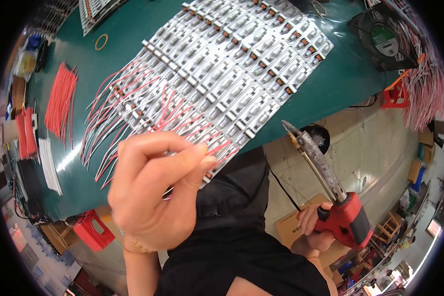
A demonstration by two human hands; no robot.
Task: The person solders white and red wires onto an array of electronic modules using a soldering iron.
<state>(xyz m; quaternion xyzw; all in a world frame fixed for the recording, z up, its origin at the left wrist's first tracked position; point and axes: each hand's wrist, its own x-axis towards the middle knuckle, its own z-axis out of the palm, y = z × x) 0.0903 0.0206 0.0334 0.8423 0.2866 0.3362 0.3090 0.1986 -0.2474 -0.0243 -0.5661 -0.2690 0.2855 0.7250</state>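
Observation:
My left hand (158,185) is over the near edge of a large panel of white circuit boards (222,64). Its thumb and forefinger pinch a short red wire (219,147) that lies across the boards. More red and white wires (108,113) fan out from the panel's left part, some hidden behind this hand. On the right, my right hand (314,227) is closed around the red and black handle of a soldering gun (348,222). The gun's metal barrel points up and left, its tip (287,126) apart from the panel, beyond its right edge.
Bundles of red wires (60,101) and white wires (49,165) lie left on the green table (91,61). A black fan (385,39) stands at the far right beside hanging red and white wires (424,93). A red stool (94,231) is below the table's left edge.

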